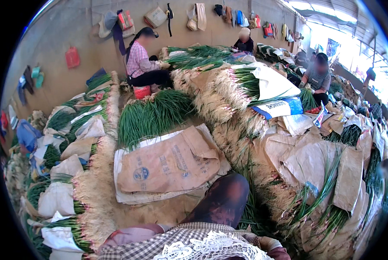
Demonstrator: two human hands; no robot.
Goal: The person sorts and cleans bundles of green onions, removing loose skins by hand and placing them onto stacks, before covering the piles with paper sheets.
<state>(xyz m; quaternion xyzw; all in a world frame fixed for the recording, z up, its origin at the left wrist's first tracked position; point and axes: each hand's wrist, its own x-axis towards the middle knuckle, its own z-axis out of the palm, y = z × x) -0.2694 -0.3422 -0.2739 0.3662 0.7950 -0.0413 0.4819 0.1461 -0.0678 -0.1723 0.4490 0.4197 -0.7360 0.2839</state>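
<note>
My left forearm (135, 235), in a pinkish sleeve, lies across the lower edge. Only a pale cuff or glove edge shows at its end, and the fingers are hidden by my checked apron (194, 233) with white lace. My right hand (266, 243), in a pale glove, rests low beside the apron, its fingers out of sight. Whether either hand holds anything cannot be made out. Past my dark-trousered knee (230, 195), a brown woven sack (168, 167) lies flat over a white one. Beyond it stands a row of green onions (155, 115), leaves toward me.
Rooted green onion bundles form a long stack (94, 190) on the left and a higher pile (228, 121) on the right, partly under sacks (315, 160). Several people work farther back, one on a red bucket (142, 92). Bags and clothes hang on the wall (94, 60).
</note>
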